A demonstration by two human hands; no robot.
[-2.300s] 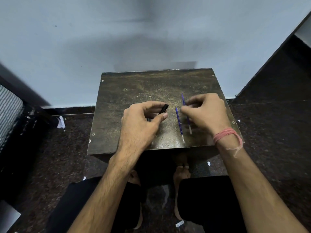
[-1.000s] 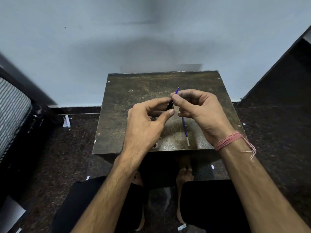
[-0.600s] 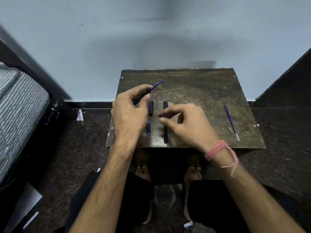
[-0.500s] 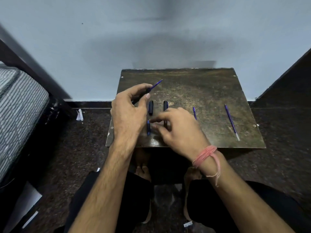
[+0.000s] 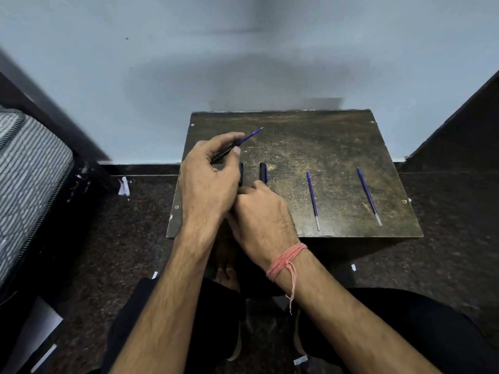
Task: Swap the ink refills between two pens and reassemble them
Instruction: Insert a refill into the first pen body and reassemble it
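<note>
Two thin blue ink refills with pale tips lie loose on the worn dark wooden tabletop (image 5: 310, 147): the nearer blue refill (image 5: 312, 200) sits around the middle of the front half, and the farther blue refill (image 5: 368, 195) lies well to its right near the table's right edge, both pointing roughly away from the person and slightly tilted. The left hand (image 5: 209, 182) is closed around a black pen barrel with white lettering (image 5: 225, 153), pinched between thumb and forefinger, with a blue refill end (image 5: 252, 133) poking out of it up and to the right. The right hand (image 5: 263, 217), its wrist tied with a pink thread band (image 5: 286, 259), reaches across against the left hand, fingers curled down onto the table; what they grip is hidden. Two short black pen pieces (image 5: 263, 171) stand out just beyond the knuckles, lying side by side.
</note>
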